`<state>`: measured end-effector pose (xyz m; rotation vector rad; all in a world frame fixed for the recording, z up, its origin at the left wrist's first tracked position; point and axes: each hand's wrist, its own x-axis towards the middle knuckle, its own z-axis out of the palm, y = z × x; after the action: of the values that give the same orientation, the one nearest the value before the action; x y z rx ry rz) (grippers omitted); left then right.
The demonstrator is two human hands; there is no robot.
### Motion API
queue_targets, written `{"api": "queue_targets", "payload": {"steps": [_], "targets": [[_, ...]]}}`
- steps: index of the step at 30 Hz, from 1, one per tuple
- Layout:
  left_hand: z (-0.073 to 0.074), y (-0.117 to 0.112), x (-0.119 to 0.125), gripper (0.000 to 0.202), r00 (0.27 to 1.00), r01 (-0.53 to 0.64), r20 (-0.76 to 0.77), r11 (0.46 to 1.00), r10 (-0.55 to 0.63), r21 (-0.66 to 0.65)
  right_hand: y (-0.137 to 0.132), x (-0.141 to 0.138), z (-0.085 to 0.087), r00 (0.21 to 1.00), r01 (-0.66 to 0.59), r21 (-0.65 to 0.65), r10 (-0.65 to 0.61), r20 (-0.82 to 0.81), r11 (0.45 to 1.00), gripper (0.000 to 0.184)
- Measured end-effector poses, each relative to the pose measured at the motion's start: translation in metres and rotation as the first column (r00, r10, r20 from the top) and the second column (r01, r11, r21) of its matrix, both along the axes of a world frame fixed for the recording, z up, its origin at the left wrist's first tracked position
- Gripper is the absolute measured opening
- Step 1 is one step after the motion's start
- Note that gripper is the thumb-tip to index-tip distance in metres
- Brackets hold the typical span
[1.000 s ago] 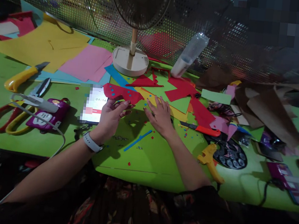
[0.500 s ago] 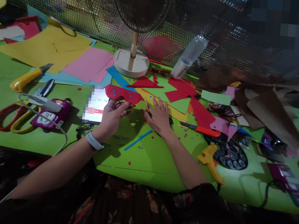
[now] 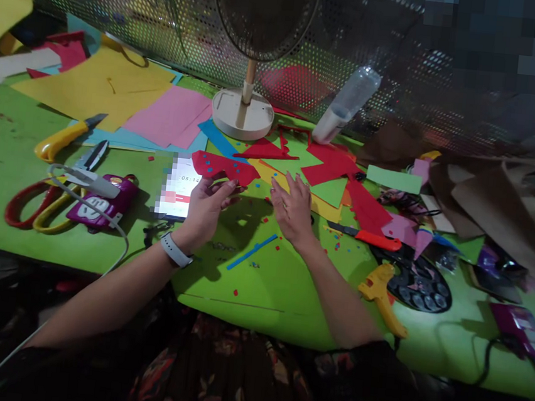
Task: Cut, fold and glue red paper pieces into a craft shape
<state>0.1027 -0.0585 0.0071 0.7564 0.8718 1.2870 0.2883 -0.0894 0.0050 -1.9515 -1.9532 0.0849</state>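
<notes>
My left hand (image 3: 207, 208), with a watch on its wrist, pinches the lower edge of a red paper cutout (image 3: 226, 166) dotted with small blue pieces. The cutout has a wavy edge and partly covers a lit phone (image 3: 177, 185). To the right, my right hand (image 3: 293, 210) hovers over the table, fingers stretched and apart; nothing I can make out is in it. A yellow paper strip (image 3: 326, 206) lies just past its fingertips. Between the forearms is a thin blue paper strip (image 3: 252, 252), with tiny red and blue bits scattered around it.
Scissors (image 3: 42, 204), a yellow cutter (image 3: 65, 140) and a purple plug adapter (image 3: 106, 204) with a cable lie left. A fan base (image 3: 242, 115) and leaning bottle (image 3: 347, 104) stand behind. Right are an orange cutter (image 3: 372, 238), yellow glue gun (image 3: 384, 297), black palette (image 3: 422, 291) and brown paper (image 3: 489, 203).
My right hand has drawn slightly back and right from the yellow strip, its fingers tilting up. My left hand keeps hold of the red cutout. The whole view has shifted a little.
</notes>
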Motion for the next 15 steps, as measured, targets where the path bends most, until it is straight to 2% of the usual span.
{"api": "queue_targets", "payload": {"steps": [6, 10, 13, 15], "targets": [[0.001, 0.002, -0.002, 0.032, 1.000, -0.027, 0.014, 0.999, 0.027, 0.016, 0.018, -0.006, -0.012, 0.973, -0.094, -0.145, 0.122, 0.197, 0.985, 0.053], [0.001, 0.002, -0.001, 0.031, 0.999, -0.030, 0.024, 0.999, 0.030, 0.016, 0.025, -0.011, -0.014, 0.937, -0.141, -0.237, 0.206, 0.281, 0.961, 0.064], [0.000, 0.002, -0.001, 0.032, 0.999, -0.027, 0.033, 1.000, 0.027, 0.015, 0.025, -0.012, -0.016, 0.923, -0.158, -0.240, 0.230, 0.310, 0.958, 0.067], [-0.001, 0.002, -0.001, 0.032, 0.999, -0.029, 0.037, 1.000, 0.028, 0.013, 0.025, -0.012, -0.017, 0.937, -0.146, -0.204, 0.201, 0.286, 0.968, 0.059]]}}
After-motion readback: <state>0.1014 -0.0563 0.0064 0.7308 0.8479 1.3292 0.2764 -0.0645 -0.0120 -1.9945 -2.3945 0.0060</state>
